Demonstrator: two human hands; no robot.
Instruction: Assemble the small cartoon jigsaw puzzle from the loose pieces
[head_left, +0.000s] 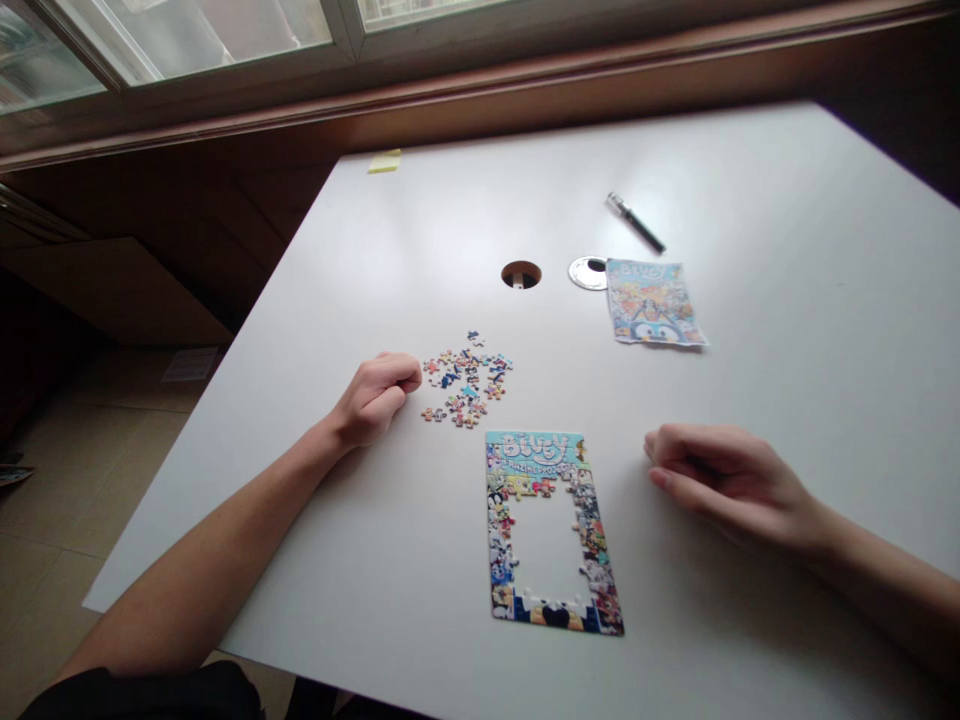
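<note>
1. Puzzle, one, partly joined: a rectangular border with an open middle. Lies flat on the white surface, in front of the person, between the two hands and nearer the person than either. Title end points away from the person; lettering reads upright from the person's side. Long axis runs near to far, the far end leaning slightly left.
2. Loose pieces, mixed colours, scattered in one cluster just beyond the puzzle's far left corner.
3. Left hand: fingers folded into a fist, resting on the surface just beside the cluster, at its left. Contact with the nearest pieces cannot be told.
4. Right hand: fingers curled in, thumb lying along them; to the right of the puzzle, apart from it. Whether anything is inside cannot be told.
5. Picture sheet, printed, beyond the puzzle to the right; overlaps one side of item 6.
6. Metal ring, partly covered.
7. Round hole in the surface, left of the ring.
8. Pen, dark, slanting, beyond the sheet.
9. Yellow note, at the far left corner.
</note>
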